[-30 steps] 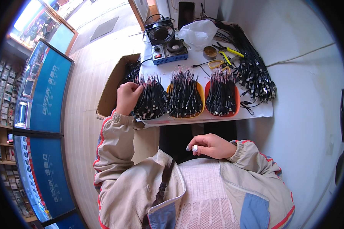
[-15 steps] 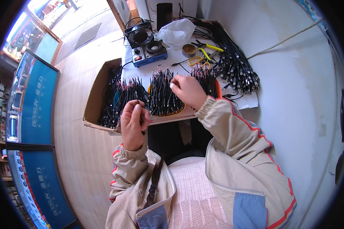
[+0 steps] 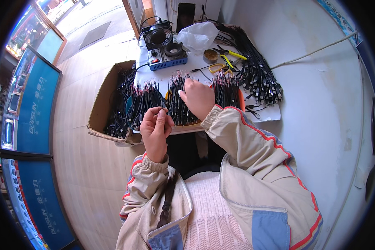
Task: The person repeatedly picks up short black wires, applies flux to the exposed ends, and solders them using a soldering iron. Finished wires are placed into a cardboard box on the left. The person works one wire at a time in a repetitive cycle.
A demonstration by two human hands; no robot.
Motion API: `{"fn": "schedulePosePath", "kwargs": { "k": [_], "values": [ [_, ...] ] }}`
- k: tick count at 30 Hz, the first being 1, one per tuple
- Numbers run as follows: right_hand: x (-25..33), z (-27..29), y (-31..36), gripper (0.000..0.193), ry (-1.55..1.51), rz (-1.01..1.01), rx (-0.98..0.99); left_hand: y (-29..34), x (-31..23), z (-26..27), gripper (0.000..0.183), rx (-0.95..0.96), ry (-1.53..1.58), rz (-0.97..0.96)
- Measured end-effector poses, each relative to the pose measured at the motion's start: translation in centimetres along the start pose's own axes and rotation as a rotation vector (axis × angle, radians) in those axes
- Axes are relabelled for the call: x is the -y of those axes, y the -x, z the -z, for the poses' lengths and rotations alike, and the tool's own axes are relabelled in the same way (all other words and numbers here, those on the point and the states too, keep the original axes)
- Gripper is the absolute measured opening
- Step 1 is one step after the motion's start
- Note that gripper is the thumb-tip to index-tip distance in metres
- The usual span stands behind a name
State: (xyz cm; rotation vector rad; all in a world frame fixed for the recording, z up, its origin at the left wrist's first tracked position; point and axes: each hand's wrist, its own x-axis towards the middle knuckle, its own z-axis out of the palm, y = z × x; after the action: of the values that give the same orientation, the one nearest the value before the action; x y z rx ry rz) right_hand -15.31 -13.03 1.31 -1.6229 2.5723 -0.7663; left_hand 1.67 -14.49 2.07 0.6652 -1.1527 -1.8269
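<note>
My left hand [image 3: 156, 130] is closed, with thumb and finger pinching the dark end of a thin black cable [image 3: 164, 102] at the table's front edge. My right hand [image 3: 199, 99] is curled over the middle bundle of short black cables [image 3: 177, 102]. Its fingers are bent together near the stripped reddish wire tips, and what they grip is hidden. A left bundle of cables [image 3: 145, 104] stands behind my left hand. To the right of my right hand, another bundle [image 3: 226, 91] stands in an orange holder [image 3: 242, 100]. Wire tips point upward, plugs downward.
A cardboard box [image 3: 96, 112] of cables stands left. Behind the bundles are a blue solder pot unit [image 3: 167, 61] with a fan [image 3: 157, 36], a plastic bag [image 3: 198, 36], a round tin [image 3: 210, 56], yellow-handled scissors [image 3: 217, 68] and pliers [image 3: 236, 55]. Longer cables [image 3: 258, 68] lie at right.
My left hand has moved right and slightly up, and the cable end in its pinch now shows. My right hand has shifted left over the middle bundle. The view has shifted slightly.
</note>
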Motion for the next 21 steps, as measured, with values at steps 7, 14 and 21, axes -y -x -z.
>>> {"fn": "schedulePosePath", "kwargs": {
  "k": [7, 14, 21],
  "values": [
    [0.6, -1.9, -1.7, 0.022, 0.070, -0.006, 0.060, 0.1, 0.5, -0.3, 0.014, -0.023, -0.023, -0.083],
    [0.3, -0.8, -2.7, 0.014, -0.588, 0.126, -0.182, -0.5, 0.5, -0.1, 0.014, -0.068, 0.011, -0.099],
    [1.6, 3.2, -1.0, 0.017, -0.870, 0.167, -0.180, -1.1, -0.4, -1.4, 0.014, -0.127, 0.050, -0.202]
  ]
}}
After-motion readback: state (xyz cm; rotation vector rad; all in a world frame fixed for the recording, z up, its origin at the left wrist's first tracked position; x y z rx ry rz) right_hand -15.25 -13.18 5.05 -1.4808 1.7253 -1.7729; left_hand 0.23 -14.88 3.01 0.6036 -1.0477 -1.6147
